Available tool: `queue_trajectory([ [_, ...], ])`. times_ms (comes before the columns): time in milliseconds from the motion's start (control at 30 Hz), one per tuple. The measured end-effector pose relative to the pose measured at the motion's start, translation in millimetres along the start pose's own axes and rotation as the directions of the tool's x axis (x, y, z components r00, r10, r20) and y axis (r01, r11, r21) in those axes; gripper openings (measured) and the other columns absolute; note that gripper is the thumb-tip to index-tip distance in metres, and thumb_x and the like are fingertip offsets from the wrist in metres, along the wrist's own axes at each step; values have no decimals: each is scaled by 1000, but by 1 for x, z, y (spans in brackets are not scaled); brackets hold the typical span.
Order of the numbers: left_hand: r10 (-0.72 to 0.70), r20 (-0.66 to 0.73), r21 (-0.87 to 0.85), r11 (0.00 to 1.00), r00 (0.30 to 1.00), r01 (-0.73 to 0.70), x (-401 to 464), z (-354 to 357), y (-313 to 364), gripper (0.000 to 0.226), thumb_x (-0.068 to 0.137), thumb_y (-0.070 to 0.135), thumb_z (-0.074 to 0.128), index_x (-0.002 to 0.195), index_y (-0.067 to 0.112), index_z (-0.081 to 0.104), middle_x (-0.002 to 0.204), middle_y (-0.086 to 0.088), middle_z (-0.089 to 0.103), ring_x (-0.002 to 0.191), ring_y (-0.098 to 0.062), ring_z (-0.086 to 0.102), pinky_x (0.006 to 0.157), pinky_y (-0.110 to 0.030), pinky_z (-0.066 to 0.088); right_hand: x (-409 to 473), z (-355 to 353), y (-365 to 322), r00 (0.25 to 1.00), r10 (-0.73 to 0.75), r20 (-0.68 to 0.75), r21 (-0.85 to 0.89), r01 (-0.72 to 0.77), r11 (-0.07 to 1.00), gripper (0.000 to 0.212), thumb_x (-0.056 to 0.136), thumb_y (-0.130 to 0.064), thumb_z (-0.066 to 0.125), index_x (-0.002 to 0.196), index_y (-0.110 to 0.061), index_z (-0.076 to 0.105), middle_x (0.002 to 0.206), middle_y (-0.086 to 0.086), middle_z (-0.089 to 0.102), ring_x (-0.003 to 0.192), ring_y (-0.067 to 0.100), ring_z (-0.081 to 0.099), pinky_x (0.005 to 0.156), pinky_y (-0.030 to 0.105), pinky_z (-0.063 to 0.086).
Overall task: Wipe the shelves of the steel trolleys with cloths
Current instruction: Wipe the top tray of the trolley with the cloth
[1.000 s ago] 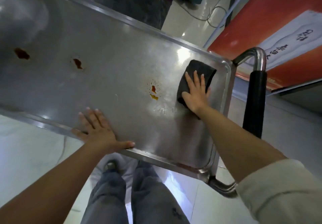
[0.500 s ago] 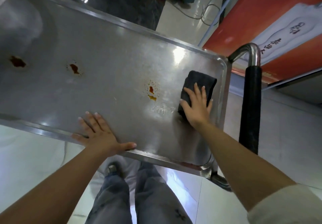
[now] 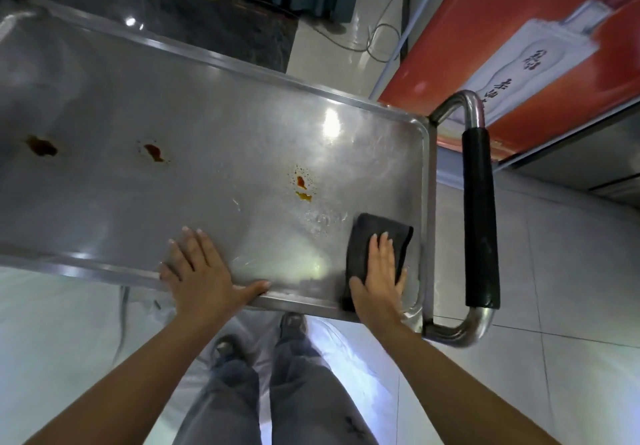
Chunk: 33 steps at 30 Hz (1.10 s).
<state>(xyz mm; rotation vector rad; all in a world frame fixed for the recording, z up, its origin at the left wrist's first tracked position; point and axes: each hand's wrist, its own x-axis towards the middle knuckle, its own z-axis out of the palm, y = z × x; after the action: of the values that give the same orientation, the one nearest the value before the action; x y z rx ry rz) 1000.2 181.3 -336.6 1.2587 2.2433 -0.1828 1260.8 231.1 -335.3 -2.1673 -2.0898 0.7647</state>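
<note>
Top shelf (image 3: 214, 109) of the steel trolley fills most of the view. Right hand (image 3: 379, 280) lies flat on a dark folded cloth (image 3: 375, 237) down at the shelf's 4 o'clock corner, near the front rim, fingers straight and close together, palm pressing it down. Left hand (image 3: 199, 271) is planted on the front edge around 6 o'clock, fingers spread, thumb along the rim. Reddish-brown stains (image 3: 302, 186) sit at about 11 o'clock from the cloth, two more further left. Might be sauce or rust, hard to tell. Black-gripped handle (image 3: 479, 216) is at 3 o'clock.
</note>
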Motion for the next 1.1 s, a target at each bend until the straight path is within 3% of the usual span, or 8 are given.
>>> queue_trajectory([
  [133,109,-74,81,991,991,-103,19,-8,-31,149,43,101,23,146,3,-23,155,-20,-26,144,-39,-20,114,-57,-4,55,-15,-32,998,44,37,32,-45,998,78,91,-16,42,153,-24,-4,159,-6,-21,144,9,-21,115,56,-11],
  [333,269,-107,161,955,957,-250,45,-14,-60,144,52,102,18,150,-2,-7,158,-21,-13,147,-32,-11,119,-53,0,11,15,-36,961,-262,92,-60,268,962,78,83,-27,34,153,-26,2,155,-13,-20,142,5,-24,114,55,-4],
  [433,336,-164,207,931,928,-300,42,-6,-64,132,64,94,17,149,-7,7,158,-26,1,148,-35,-2,118,-55,3,-13,34,-33,951,-302,71,-143,310,940,74,83,-31,35,153,-24,12,157,-11,-8,144,7,-17,115,59,4],
  [600,383,-199,215,915,902,-341,45,-5,-68,124,72,90,17,148,-8,11,157,-28,5,147,-36,-2,119,-53,0,50,21,-58,947,-307,91,-173,318,932,69,95,-62,21,152,-33,-2,159,-13,-13,140,-2,-23,115,46,-8],
  [800,573,-171,315,803,802,-506,56,-19,-66,115,77,83,22,145,-11,21,156,-27,10,148,-33,-2,118,-53,3,81,26,-105,991,-132,2,-217,129,967,62,101,-45,26,153,-26,-2,161,-7,-12,146,9,-14,116,56,5],
  [933,636,-107,298,753,764,-586,66,-25,-67,113,78,84,20,150,-3,12,159,-19,1,148,-28,-6,119,-51,0,31,43,-88,964,-259,61,-241,265,934,61,99,-48,19,152,-29,-4,158,-12,-17,144,7,-20,114,50,-1],
  [1033,631,-127,267,765,765,-587,63,-20,-70,103,83,77,24,149,-2,20,158,-20,11,149,-29,3,119,-53,7,3,54,-71,931,-360,56,-370,354,859,61,98,-49,18,153,-25,2,158,-8,-8,146,13,-11,112,51,4],
  [1100,628,-158,234,773,762,-589,63,-20,-72,93,87,70,28,147,-2,28,156,-22,21,147,-31,13,118,-53,13,10,52,-64,902,-422,94,-363,426,829,62,98,-48,24,153,-26,6,158,-7,-2,147,14,-7,114,53,8],
])
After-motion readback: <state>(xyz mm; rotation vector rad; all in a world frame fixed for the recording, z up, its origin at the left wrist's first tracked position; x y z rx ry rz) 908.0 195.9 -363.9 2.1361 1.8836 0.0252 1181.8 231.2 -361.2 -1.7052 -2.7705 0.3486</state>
